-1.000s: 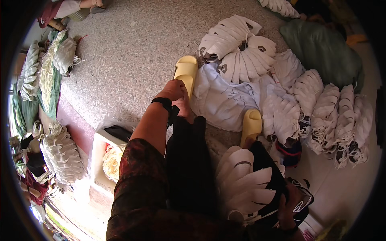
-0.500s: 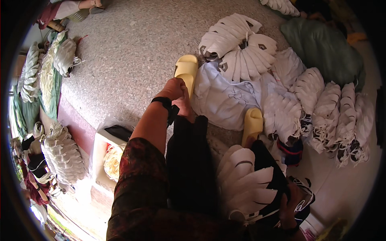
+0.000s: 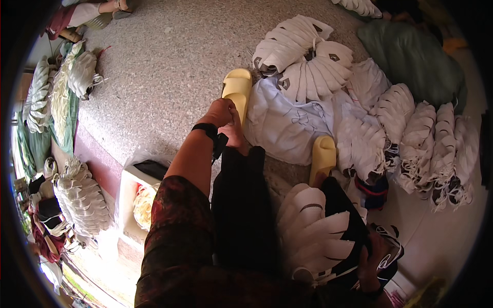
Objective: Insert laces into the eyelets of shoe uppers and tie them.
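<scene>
My left hand point(image 3: 221, 113) is reached forward with its fingers closed, over my left foot and next to a yellow slipper point(image 3: 238, 84). Whatever the fingers may hold is hidden. At the lower right, my right hand point(image 3: 371, 263) is closed around a dark piece with white laces point(image 3: 393, 246), which looks like a shoe upper. A fanned stack of white shoe pieces point(image 3: 316, 226) lies across my lap, against that hand's side. My other yellow slipper point(image 3: 323, 156) is on the floor beyond the stack.
A white cloth sack point(image 3: 287, 123) lies ahead, with curved stacks of white pieces point(image 3: 316, 72) behind it. More laced bundles point(image 3: 434, 149) line the right side, near a dark green sack point(image 3: 413, 61). To my left stands a white box point(image 3: 126, 192). Another person's leg point(image 3: 87, 13) shows far left.
The view has shifted very slightly. Both hands keep nearly the same place and grip.
</scene>
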A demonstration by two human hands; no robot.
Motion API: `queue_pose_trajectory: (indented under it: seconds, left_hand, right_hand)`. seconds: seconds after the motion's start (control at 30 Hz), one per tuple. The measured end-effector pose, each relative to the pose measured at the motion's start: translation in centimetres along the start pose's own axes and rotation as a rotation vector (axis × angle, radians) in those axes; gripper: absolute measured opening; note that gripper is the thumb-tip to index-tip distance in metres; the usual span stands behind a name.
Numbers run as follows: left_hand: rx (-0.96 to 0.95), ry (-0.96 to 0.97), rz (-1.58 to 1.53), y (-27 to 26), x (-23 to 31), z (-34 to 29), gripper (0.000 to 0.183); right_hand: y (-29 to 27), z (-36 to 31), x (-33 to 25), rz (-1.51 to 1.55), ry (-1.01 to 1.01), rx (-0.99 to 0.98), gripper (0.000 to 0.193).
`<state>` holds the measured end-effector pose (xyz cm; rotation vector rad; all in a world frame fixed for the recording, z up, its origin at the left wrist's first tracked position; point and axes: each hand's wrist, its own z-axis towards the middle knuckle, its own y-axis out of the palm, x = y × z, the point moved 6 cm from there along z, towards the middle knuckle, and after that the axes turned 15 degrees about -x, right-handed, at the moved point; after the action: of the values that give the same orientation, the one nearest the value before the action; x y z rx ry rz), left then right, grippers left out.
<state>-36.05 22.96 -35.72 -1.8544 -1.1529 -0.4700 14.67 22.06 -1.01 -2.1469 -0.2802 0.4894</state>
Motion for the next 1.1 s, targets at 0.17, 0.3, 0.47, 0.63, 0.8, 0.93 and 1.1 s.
queue_pose_trajectory:
  seconds: [0.17,0.3,0.47,0.63,0.8,0.93,1.1]
  left_hand:
    - [-0.042,-0.012,0.029,-0.2,0.6,-0.3,0.023]
    - [-0.036,-0.034,-0.034,-0.2,0.1,-0.1,0.022]
    - [-0.050,0.024,-0.032,-0.2,0.3,-0.2,0.025]
    - [-0.107,-0.068,-0.013,-0.1,0.3,0.0,0.027]
    - [-0.050,0.018,-0.025,-0.2,0.1,-0.2,0.025]
    - [-0.089,0.012,0.035,-0.2,0.5,-0.2,0.025]
    - [-0.084,-0.014,-0.038,-0.2,-0.3,0.0,0.032]
  right_hand:
    - [0.0,-0.2,-0.1,-0.048,-0.008,0.026,0.040]
    - [0.0,-0.1,-0.4,-0.087,-0.014,0.030,0.040]
    - [0.1,-0.2,0.0,-0.061,-0.011,0.016,0.040]
    - [0.2,-0.5,0.4,-0.083,-0.009,0.039,0.040]
    - [0.2,-0.3,0.4,-0.060,0.007,0.018,0.041]
    - [0.2,-0.2,0.0,-0.101,0.000,0.008,0.041]
    - [0.1,-0.2,-0.1,-0.088,-0.007,0.008,0.041]
